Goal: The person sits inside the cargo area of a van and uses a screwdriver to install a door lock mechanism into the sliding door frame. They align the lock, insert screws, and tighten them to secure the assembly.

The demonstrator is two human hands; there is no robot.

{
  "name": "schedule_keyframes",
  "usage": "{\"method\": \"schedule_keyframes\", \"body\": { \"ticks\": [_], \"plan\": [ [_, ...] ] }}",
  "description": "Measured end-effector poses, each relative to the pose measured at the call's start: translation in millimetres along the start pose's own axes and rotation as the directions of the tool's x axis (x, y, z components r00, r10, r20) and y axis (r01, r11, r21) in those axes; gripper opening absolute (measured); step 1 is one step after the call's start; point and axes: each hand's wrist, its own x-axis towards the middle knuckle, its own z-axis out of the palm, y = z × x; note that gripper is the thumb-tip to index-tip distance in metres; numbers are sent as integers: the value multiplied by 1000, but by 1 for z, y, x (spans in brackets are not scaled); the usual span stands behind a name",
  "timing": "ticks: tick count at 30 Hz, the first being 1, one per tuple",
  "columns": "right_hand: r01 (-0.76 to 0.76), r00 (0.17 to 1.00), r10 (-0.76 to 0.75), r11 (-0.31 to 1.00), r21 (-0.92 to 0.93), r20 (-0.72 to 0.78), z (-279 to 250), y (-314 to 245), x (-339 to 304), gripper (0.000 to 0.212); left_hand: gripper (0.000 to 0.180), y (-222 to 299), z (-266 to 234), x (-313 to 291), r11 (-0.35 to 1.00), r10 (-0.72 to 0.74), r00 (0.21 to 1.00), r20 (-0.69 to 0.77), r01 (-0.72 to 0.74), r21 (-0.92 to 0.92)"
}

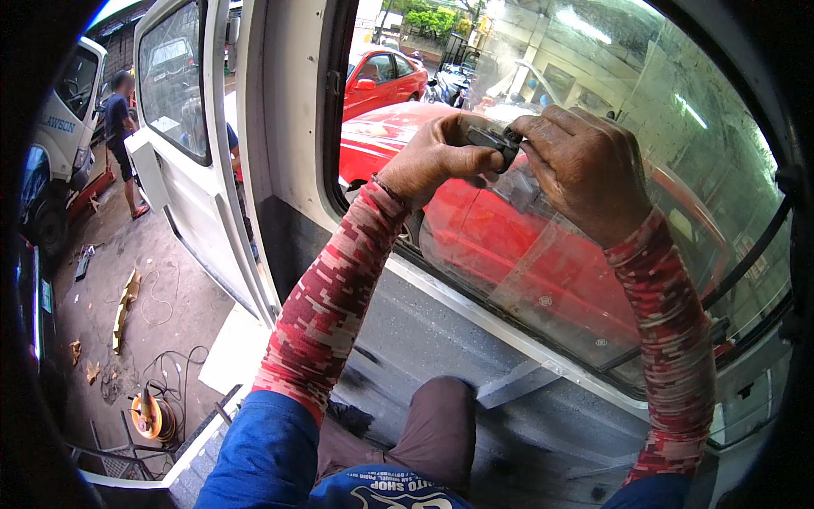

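Observation:
Up in front of a dusty window pane (526, 271), my left hand (437, 161) is closed around a small dark part (496, 146) that looks like black plastic or metal. Its exact kind cannot be made out. The thumb lies along the near side of the part. My right hand (589, 165) is closed too, its thumb and fingertips pinching the part's upper right end. The fingers hide some of the part. Both forearms wear red camouflage-pattern sleeves.
A white vehicle door (182, 161) stands swung out at left. Beyond it are a person (119, 127), a white truck (72, 127) and an orange cable reel (151, 416) on the floor. Outside the window is a red car (475, 212). A black cable (750, 259) hangs at right.

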Motion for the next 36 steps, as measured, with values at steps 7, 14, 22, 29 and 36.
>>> {"method": "schedule_keyframes", "body": {
  "ticks": [7, 14, 22, 29, 36],
  "plan": [
    [-201, 964, 227, 964, 173, -142, -1, -14, -5, 13, 48, 1, 2, -2, 1000, 7, 1000, -21, -7, 0],
    [-338, 452, 642, -520, 785, 620, 31, -127, -43, 29, 44, 6, 3, 1, 999, 10, 1000, -20, -9, 33],
    [533, 505, 556, -802, 268, 661, 78, -140, -13, 50, 44, 28, -3, 3, 978, -66, 996, 58, 53, 203],
    [578, 624, 487, -814, 58, 611, 95, -127, -7, 40, 54, 35, -8, 6, 967, -155, 987, 33, 145, 210],
    [605, 615, 500, -795, 42, 609, 101, -124, 1, 38, 47, 34, -8, 11, 969, -230, 965, 127, 239, -58]
  ]
}}
